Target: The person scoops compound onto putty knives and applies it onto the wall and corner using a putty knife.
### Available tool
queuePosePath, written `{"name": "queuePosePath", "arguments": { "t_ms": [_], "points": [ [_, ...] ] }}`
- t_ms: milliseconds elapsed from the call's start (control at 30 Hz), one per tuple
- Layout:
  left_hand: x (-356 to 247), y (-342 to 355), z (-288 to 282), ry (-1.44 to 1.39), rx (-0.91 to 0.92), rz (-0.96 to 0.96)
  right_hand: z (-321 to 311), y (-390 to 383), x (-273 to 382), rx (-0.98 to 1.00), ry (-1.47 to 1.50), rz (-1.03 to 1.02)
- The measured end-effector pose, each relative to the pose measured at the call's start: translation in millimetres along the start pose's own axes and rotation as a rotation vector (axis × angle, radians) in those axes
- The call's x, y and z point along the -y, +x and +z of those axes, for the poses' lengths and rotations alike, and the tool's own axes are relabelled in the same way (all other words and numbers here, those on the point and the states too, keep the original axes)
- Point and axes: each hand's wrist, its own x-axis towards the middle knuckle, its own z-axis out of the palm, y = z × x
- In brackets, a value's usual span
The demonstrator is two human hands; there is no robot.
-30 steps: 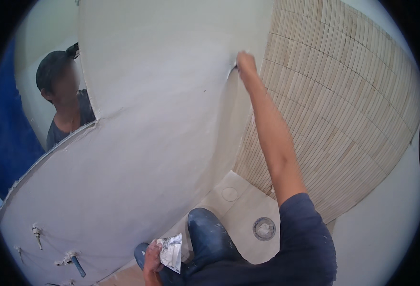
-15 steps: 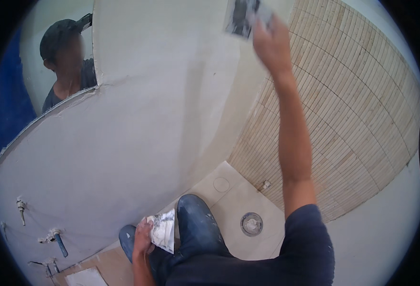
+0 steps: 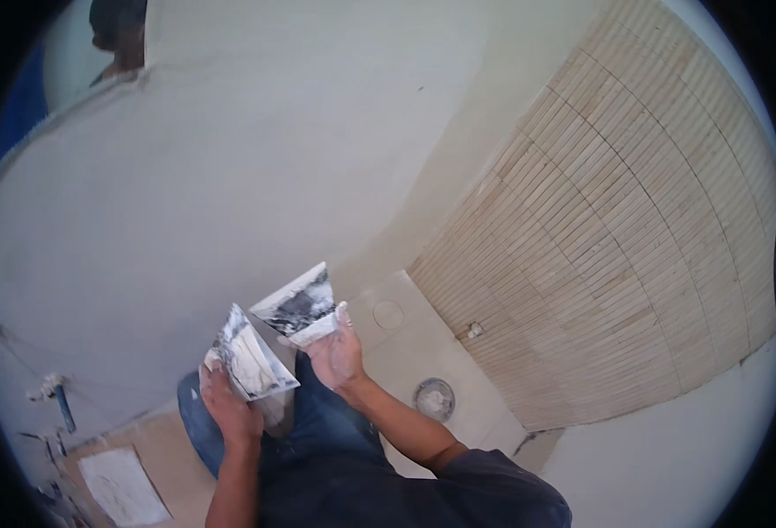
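My left hand (image 3: 228, 396) grips a putty knife (image 3: 252, 356) with white paste spread on its wide metal blade. Just right of it, my right hand (image 3: 335, 356) holds a second putty knife (image 3: 296, 304), its blade smeared with white paste and dark patches. The two blades are close together in front of my knees, low before the pale plastered wall (image 3: 309, 150).
Narrow vertical tiles (image 3: 634, 246) cover the right wall. Pipe fittings (image 3: 58, 392) stick out at lower left. A round drain (image 3: 434, 400) sits in the tiled floor; a white sheet (image 3: 122, 484) lies on brown board. A dark-capped head (image 3: 115, 22) shows in a mirror-like opening, upper left.
My right hand has come down from high on the wall to beside my left hand, which has risen slightly. The view has tilted, shifting the wall and opening upward in the picture.
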Motion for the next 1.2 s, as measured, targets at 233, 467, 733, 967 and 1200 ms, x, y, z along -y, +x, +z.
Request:
{"name": "queuePosePath", "arguments": {
  "t_ms": [233,467,733,967,1200],
  "points": [
    [25,12,-19,1.143,0.153,0.663,4,-33,-14,0.310,-0.846,-0.540],
    [10,-8,10,0.446,0.078,0.293,17,-41,21,0.788,-1.381,-0.700],
    [-4,-10,18,-0.119,0.065,0.080,-5,-1,49,0.805,-1.728,-0.607],
    [-38,29,-18,0.143,0.169,-0.164,56,17,109,1.100,-1.810,-0.633],
    [-54,27,-10,0.231,0.347,-0.224,107,-1,87,1.463,-1.962,-0.565]
  ]
}}
